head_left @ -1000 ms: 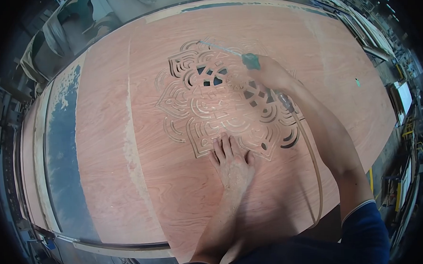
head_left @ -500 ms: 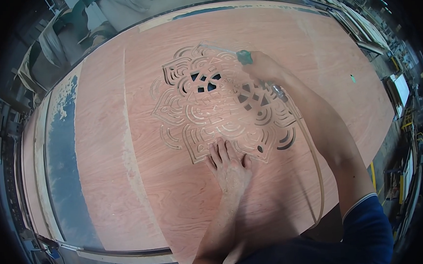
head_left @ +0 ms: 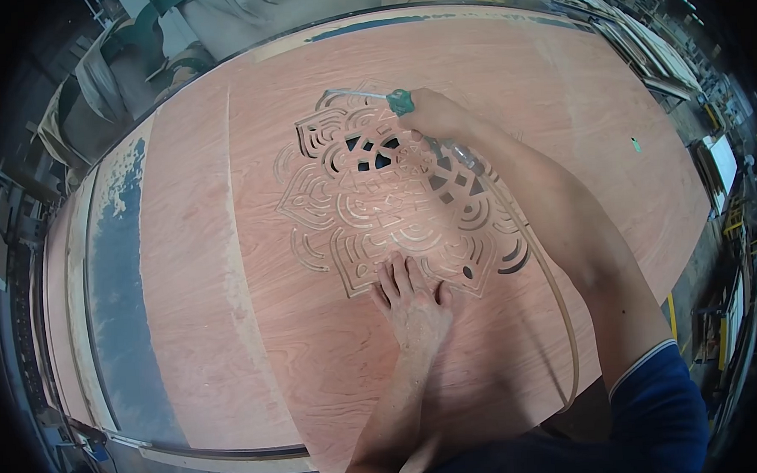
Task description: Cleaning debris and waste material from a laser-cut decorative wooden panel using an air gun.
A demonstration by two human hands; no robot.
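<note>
A reddish wood panel (head_left: 317, 372) carries a carved mandala-like pattern (head_left: 386, 210) of curved grooves, with dark cut-through openings near its middle and lower right. My left hand (head_left: 418, 307) lies flat, fingers spread, over the pattern's near edge. My right hand (head_left: 432, 116) is closed around a green air blow gun (head_left: 400, 103) above the pattern's far side. The gun's thin metal nozzle points left, its tip by the far-left petal. From a metal coupling below the hand, a tan hose (head_left: 554, 291) runs down toward me. My right-hand fingers are partly hidden.
Blue-grey strips (head_left: 123, 293) show along the panel's left and far edges. A small green piece (head_left: 636, 144) lies on the right of the panel. Stacked sheets (head_left: 648, 64) stand beyond the far right corner. Draped cloth (head_left: 101, 84) hangs at the far left.
My right hand has moved left with the air blow gun, bringing the nozzle to the far-left petal. The hose followed it. My left hand stays in place on the panel.
</note>
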